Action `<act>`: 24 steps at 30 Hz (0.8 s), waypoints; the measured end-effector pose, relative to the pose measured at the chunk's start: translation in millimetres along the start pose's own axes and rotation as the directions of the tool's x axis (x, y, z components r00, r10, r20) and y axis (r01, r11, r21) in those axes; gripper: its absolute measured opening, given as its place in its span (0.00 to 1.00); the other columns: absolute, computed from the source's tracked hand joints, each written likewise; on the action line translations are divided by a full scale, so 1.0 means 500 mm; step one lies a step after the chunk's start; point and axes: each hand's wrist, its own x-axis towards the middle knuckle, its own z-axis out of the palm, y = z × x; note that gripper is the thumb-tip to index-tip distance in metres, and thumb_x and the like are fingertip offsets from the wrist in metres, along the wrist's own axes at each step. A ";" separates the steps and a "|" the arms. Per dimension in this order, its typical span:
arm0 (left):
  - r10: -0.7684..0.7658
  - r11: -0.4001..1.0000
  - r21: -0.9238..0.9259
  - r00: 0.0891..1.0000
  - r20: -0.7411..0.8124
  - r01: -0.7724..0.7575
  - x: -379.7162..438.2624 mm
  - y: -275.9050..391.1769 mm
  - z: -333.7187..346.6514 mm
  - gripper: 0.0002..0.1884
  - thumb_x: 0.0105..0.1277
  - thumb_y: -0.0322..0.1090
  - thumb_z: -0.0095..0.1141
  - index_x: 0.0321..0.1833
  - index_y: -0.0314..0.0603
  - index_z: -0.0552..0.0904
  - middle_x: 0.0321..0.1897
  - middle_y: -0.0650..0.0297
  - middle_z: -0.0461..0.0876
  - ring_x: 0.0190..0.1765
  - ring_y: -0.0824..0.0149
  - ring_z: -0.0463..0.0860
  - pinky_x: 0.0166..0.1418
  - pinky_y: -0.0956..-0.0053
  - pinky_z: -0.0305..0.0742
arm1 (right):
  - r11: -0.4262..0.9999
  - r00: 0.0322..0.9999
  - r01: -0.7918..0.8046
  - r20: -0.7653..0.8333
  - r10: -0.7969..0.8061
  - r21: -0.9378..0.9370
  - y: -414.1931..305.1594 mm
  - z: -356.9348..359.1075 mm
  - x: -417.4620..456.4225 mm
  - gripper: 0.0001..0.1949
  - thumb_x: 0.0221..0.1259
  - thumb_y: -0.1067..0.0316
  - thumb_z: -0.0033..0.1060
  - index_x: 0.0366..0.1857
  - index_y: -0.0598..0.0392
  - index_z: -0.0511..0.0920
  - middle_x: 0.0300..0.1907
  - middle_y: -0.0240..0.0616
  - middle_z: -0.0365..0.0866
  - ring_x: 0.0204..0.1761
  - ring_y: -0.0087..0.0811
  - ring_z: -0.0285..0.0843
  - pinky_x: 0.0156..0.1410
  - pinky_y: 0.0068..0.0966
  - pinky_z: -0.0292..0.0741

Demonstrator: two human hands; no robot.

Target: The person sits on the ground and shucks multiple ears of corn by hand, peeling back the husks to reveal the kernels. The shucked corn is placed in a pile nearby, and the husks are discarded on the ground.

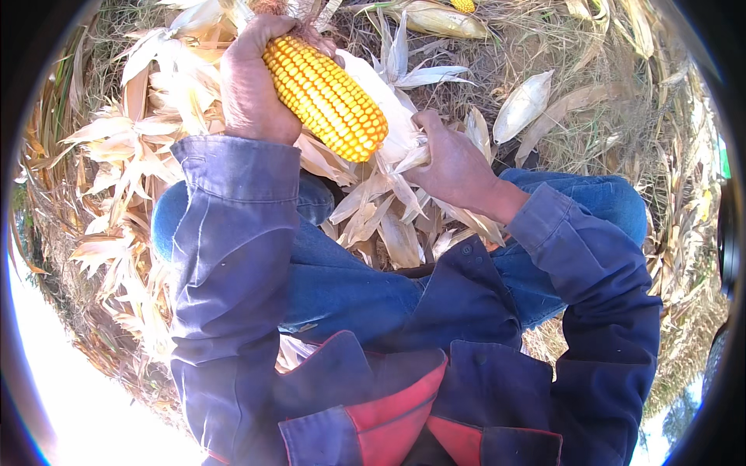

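Note:
A bare yellow ear of corn (326, 99) lies slantwise in front of me, its rounded lower end pointing down and right. My left hand (256, 81) is wrapped around its upper end, where reddish-brown corn silk (269, 7) sticks out. Pale, dry corn husk (382, 96) stretches behind the ear. My right hand (457, 163) pinches that husk near its bunched lower part, beside the ear's lower end. Whether the husk is still joined to the ear cannot be told. Some left fingers are hidden behind the ear.
Loose dry husks (131, 140) are heaped on the left, and more husks (384, 227) lie between my bent legs. Farther out on the straw-strewn ground are a husk-covered ear (446, 18), a pale husk piece (523, 106) and part of another yellow ear (463, 4).

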 end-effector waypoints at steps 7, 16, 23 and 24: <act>0.100 0.993 0.058 0.995 -0.010 -0.100 -0.033 -0.017 0.000 0.08 0.64 0.37 0.56 0.36 0.41 0.77 0.28 0.59 0.79 0.34 0.59 0.80 0.43 0.60 0.79 | 0.918 0.899 -0.172 -0.324 0.295 0.357 0.145 -0.024 0.112 0.24 0.62 0.59 0.67 0.54 0.68 0.74 0.45 0.47 0.83 0.48 0.35 0.82 0.55 0.32 0.75; -0.132 0.966 -0.163 0.927 0.351 0.199 -0.172 -0.006 0.066 0.07 0.58 0.24 0.62 0.39 0.32 0.83 0.25 0.56 0.83 0.22 0.62 0.82 0.28 0.67 0.81 | 0.246 0.979 0.008 -0.058 0.195 0.969 -0.038 -0.114 0.328 0.19 0.73 0.55 0.56 0.51 0.64 0.77 0.43 0.49 0.85 0.42 0.42 0.88 0.50 0.41 0.87; -0.190 0.881 -0.337 0.900 0.392 0.333 -0.145 -0.016 0.044 0.04 0.61 0.26 0.59 0.36 0.33 0.81 0.23 0.56 0.80 0.24 0.60 0.82 0.28 0.63 0.82 | 0.552 0.877 0.234 0.071 -0.474 0.800 -0.341 -0.173 0.283 0.34 0.76 0.39 0.43 0.69 0.61 0.67 0.63 0.45 0.77 0.61 0.41 0.79 0.61 0.42 0.78; -0.200 0.878 -0.348 0.913 0.355 0.328 -0.145 -0.015 0.043 0.04 0.61 0.27 0.58 0.36 0.33 0.80 0.23 0.56 0.80 0.24 0.61 0.82 0.27 0.63 0.81 | 0.507 0.877 0.115 0.151 -0.455 0.854 -0.309 -0.180 0.280 0.32 0.76 0.40 0.43 0.67 0.61 0.68 0.62 0.44 0.78 0.60 0.41 0.79 0.62 0.41 0.78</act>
